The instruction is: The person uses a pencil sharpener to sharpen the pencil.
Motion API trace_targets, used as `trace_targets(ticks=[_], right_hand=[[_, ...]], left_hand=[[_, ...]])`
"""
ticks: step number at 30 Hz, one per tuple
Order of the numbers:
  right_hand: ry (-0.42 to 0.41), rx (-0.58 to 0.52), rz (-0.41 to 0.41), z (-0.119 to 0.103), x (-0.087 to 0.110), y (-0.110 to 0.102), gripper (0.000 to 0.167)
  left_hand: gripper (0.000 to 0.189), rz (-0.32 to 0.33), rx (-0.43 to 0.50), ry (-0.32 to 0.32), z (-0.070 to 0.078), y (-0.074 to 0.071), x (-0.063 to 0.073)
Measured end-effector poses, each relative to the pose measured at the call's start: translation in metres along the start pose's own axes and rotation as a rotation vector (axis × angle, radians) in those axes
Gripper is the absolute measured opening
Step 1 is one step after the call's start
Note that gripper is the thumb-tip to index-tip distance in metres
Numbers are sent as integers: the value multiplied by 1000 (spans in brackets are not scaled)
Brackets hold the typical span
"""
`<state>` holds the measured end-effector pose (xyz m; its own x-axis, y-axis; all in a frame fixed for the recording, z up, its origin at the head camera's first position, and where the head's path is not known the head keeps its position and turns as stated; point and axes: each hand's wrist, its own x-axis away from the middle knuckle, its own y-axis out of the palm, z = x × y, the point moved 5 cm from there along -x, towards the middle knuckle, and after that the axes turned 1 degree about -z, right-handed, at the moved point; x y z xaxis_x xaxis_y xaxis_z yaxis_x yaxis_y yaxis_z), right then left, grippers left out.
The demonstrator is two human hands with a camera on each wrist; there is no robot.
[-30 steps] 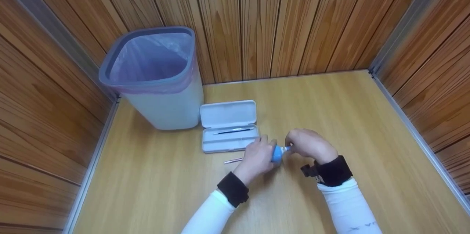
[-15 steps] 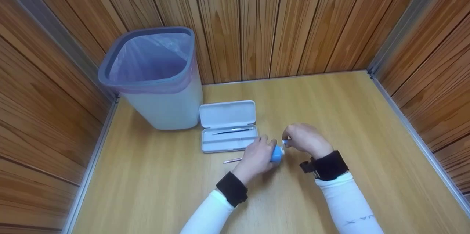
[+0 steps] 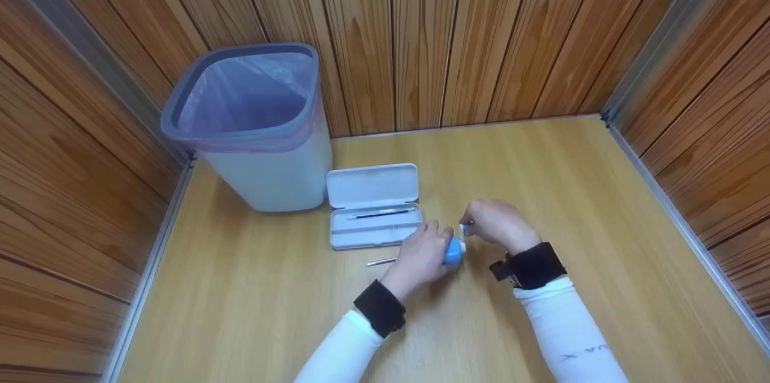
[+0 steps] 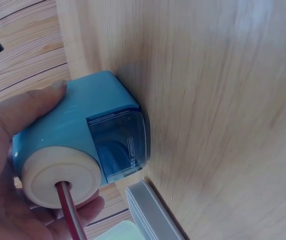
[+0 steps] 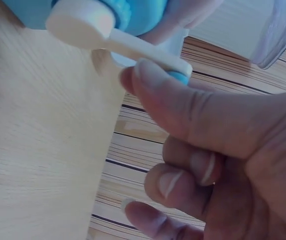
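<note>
A blue desktop pencil sharpener (image 4: pixel 77 107) stands on the table, its dark see-through shavings drawer (image 4: pixel 120 145) facing the pencil case. My left hand (image 3: pixel 419 254) grips its body, thumb over the top and fingers round the other side. From the pale round front juts a red-and-silver striped pencil (image 4: pixel 71 212), its tip hidden inside. On the opposite end is the white crank arm (image 5: pixel 145 50). My right hand (image 3: pixel 496 225) pinches the crank's small blue knob (image 5: pixel 179 77) between thumb and forefinger, mostly covering it; the other fingers are curled below.
Behind the left hand lies an opened white pencil case (image 3: pixel 373 186) with a slim dark-and-white pencil (image 3: pixel 382 214) inside. A lined wastebasket (image 3: pixel 271 175) stands at the back left, close to the case. Wood-panelled walls (image 3: pixel 415 40) enclose the table.
My right hand has moved up and slightly left in the head view, swinging the crank from pointing right to pointing upward. The left hand, sharpener and pencil hold their place.
</note>
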<state>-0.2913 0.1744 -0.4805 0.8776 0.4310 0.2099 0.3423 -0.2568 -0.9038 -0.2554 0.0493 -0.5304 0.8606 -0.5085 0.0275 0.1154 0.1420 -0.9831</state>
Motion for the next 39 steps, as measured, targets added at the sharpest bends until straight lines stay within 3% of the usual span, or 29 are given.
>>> trace_targets(ticks=[18, 33, 39], right_hand=[[-73, 70, 103, 11, -18, 17, 12], [32, 47, 13, 25, -28, 48, 22], [37, 26, 39, 27, -23, 58, 24]], left_hand=[[67, 37, -16, 44, -1, -2, -1], [63, 71, -20, 57, 0, 0, 3], [63, 63, -18, 38, 0, 1, 3]])
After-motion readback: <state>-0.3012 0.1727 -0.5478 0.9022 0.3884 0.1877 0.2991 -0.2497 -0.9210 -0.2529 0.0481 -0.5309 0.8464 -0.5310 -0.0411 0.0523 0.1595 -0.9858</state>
